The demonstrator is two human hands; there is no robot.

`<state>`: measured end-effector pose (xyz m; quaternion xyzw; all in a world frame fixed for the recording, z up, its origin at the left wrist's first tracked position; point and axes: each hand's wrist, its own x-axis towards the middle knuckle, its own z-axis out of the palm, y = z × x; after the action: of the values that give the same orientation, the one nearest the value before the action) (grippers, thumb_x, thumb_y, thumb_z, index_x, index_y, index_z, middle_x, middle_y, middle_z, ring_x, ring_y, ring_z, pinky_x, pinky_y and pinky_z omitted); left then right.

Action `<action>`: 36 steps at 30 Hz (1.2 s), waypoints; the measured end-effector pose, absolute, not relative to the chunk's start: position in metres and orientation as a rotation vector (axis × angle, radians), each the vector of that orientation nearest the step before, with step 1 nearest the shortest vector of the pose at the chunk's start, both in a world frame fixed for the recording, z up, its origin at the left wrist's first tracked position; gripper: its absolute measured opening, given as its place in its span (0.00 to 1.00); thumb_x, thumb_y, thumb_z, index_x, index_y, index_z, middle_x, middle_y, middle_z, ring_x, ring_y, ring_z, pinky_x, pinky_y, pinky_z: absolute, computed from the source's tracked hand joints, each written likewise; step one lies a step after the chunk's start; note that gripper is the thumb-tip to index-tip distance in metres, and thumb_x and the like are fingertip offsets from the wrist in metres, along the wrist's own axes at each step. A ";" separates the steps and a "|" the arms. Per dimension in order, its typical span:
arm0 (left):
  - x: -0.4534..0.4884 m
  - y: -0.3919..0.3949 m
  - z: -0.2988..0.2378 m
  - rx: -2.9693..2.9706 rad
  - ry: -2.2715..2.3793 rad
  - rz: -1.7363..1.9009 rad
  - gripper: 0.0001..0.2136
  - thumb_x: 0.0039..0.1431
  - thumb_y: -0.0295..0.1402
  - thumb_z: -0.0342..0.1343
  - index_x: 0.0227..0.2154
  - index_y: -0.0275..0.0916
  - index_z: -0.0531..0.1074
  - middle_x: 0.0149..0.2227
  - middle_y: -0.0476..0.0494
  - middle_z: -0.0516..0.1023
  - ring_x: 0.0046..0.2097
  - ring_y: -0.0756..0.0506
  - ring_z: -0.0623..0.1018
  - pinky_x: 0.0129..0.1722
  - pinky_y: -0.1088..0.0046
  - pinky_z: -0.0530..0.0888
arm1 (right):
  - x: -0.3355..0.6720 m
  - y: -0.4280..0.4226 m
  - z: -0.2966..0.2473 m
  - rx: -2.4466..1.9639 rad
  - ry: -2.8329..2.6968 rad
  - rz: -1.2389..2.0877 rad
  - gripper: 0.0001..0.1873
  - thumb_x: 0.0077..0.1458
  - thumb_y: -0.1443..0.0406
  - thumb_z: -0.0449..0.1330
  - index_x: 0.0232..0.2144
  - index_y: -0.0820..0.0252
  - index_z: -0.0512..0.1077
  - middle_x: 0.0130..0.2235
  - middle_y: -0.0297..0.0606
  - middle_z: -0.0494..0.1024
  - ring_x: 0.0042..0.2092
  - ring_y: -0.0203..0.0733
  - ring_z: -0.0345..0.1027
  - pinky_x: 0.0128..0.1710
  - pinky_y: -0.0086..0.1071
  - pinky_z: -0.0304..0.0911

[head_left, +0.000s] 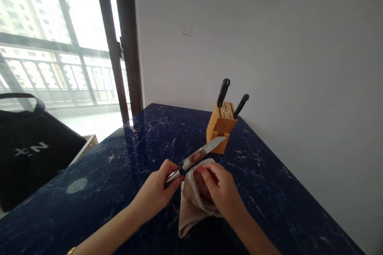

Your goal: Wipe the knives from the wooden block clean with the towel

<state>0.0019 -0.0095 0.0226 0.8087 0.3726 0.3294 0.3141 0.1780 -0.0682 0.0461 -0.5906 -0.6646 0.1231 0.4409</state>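
My left hand [157,191] is closed around the handle of a steel knife [203,151], whose blade points up and to the right toward the knife block. My right hand [220,189] grips a beige cloth [191,207] bunched under the blade near its base. The cloth hangs down from my fingers toward the dark blue marble table [119,175]. A wooden knife block [220,125] stands just beyond the blade tip, with two black-handled knives [223,91] stuck in it.
A grey wall runs along the table's right and far edges. A black bag [30,155] stands to the left of the table. A dark-framed window with a balcony railing [74,75] fills the left background.
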 end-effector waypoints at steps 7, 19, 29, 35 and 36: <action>0.002 -0.012 0.026 2.123 0.975 0.888 0.05 0.56 0.36 0.48 0.33 0.42 0.61 0.25 0.53 0.72 0.25 0.50 0.70 0.24 0.79 0.63 | 0.178 -0.068 0.048 -1.448 -1.741 0.602 0.08 0.53 0.67 0.54 0.34 0.57 0.73 0.35 0.33 0.76 0.36 0.36 0.69 0.36 0.27 0.61; 0.002 -0.014 0.026 2.051 0.930 0.901 0.06 0.56 0.36 0.48 0.32 0.40 0.62 0.24 0.53 0.71 0.24 0.51 0.68 0.23 0.79 0.62 | 0.170 -0.073 0.050 -1.462 -1.685 0.409 0.06 0.51 0.68 0.53 0.33 0.58 0.69 0.34 0.34 0.74 0.36 0.37 0.67 0.36 0.29 0.61; 0.003 -0.014 0.025 2.026 0.908 0.902 0.05 0.56 0.36 0.48 0.32 0.40 0.62 0.22 0.54 0.69 0.23 0.52 0.66 0.22 0.80 0.61 | 0.164 -0.072 0.041 -1.351 -1.640 0.570 0.12 0.50 0.73 0.51 0.38 0.57 0.64 0.35 0.33 0.73 0.37 0.36 0.68 0.38 0.30 0.62; 0.003 -0.014 0.026 2.027 0.913 0.881 0.06 0.56 0.36 0.48 0.32 0.40 0.62 0.23 0.54 0.69 0.23 0.52 0.66 0.23 0.79 0.61 | 0.167 -0.071 0.039 -1.364 -1.636 0.667 0.13 0.47 0.72 0.53 0.38 0.56 0.61 0.30 0.29 0.72 0.31 0.33 0.68 0.32 0.26 0.61; 0.003 -0.013 0.026 2.027 0.909 0.878 0.06 0.56 0.36 0.48 0.32 0.40 0.62 0.23 0.54 0.69 0.24 0.52 0.66 0.23 0.79 0.61 | 0.167 -0.070 0.039 -1.394 -1.652 0.636 0.13 0.47 0.73 0.53 0.37 0.56 0.61 0.30 0.29 0.72 0.30 0.33 0.67 0.30 0.26 0.61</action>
<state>0.0028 -0.0134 0.0255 0.7890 0.3539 0.3420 0.3677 0.1671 -0.0704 0.0391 -0.5585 -0.6622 0.2548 0.4297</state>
